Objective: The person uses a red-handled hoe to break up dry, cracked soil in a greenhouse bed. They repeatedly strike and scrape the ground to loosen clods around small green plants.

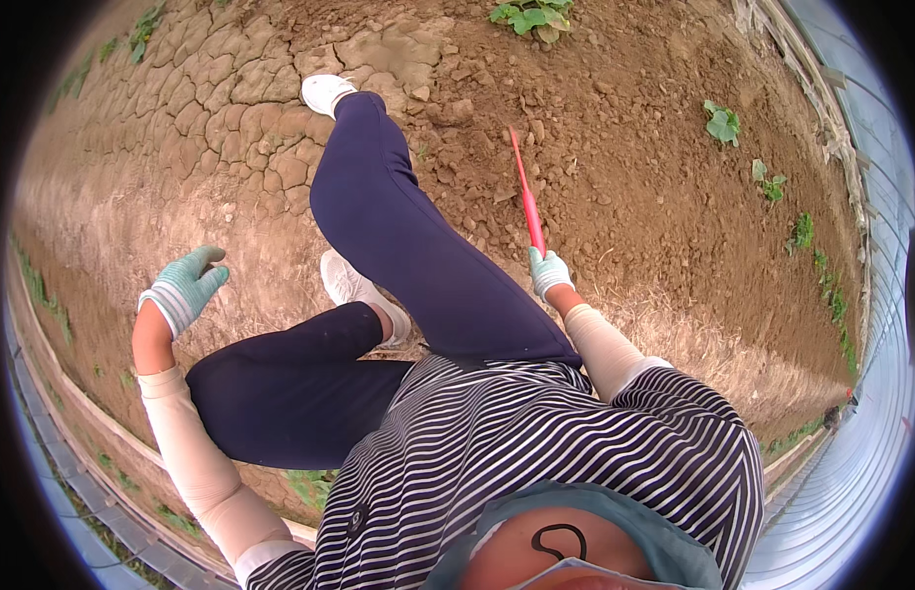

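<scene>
My right hand, in a pale green and white knit glove, grips the end of a slim red-handled tool. The tool points away from me over loose, clumpy brown soil and narrows toward its far end. Its working head cannot be made out, nor whether it touches the soil. Out to the left, my left hand wears a matching glove and holds nothing. Its thumb and fingers are apart, above the dry, straw-strewn path.
Cracked, hardened soil lies ahead on the left, under my forward white shoe. A leafy seedling grows straight ahead; another small plant stands to the right. Translucent sheeting on ribs walls the right side.
</scene>
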The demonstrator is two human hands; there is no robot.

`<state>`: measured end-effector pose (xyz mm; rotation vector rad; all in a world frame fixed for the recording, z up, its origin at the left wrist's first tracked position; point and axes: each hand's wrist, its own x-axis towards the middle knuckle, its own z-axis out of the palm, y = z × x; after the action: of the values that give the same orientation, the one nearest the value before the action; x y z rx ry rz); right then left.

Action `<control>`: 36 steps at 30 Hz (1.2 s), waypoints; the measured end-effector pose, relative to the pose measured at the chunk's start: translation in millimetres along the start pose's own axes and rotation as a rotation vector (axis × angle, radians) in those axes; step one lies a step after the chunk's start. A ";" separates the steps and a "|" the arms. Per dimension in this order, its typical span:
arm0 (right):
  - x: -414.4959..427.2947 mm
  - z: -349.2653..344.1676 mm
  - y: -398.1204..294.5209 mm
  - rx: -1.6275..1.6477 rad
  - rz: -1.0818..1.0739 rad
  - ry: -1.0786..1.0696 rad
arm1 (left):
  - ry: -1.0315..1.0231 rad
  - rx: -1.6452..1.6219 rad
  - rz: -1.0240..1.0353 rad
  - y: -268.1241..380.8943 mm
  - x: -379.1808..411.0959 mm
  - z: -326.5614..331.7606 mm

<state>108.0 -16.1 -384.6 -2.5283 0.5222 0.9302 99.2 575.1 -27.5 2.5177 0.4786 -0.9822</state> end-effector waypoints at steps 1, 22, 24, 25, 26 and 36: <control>-13.9 0.6 13.4 -0.002 -0.021 0.025 | 0.004 -0.026 0.011 2.1 1.2 -0.6; -32.8 -72.9 -29.7 -0.104 -0.121 0.040 | 0.002 0.050 0.042 12.1 0.5 0.0; 15.1 -69.7 -70.7 0.157 0.006 -0.143 | -0.019 0.056 0.042 15.8 0.9 -0.6; 35.8 -72.4 -93.8 0.210 0.069 -0.194 | -0.026 0.059 0.044 17.4 2.1 -1.6; 48.6 -79.9 -111.5 0.280 0.060 -0.230 | -0.027 0.038 0.066 17.9 0.5 -1.8; -31.0 -56.4 -90.6 -0.013 -0.240 0.053 | 0.043 0.050 0.098 1.6 -1.0 -4.9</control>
<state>158.2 40.4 -303.1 -2.5619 0.2205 0.7818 102.1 575.9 -23.1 2.5844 0.3436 -0.9150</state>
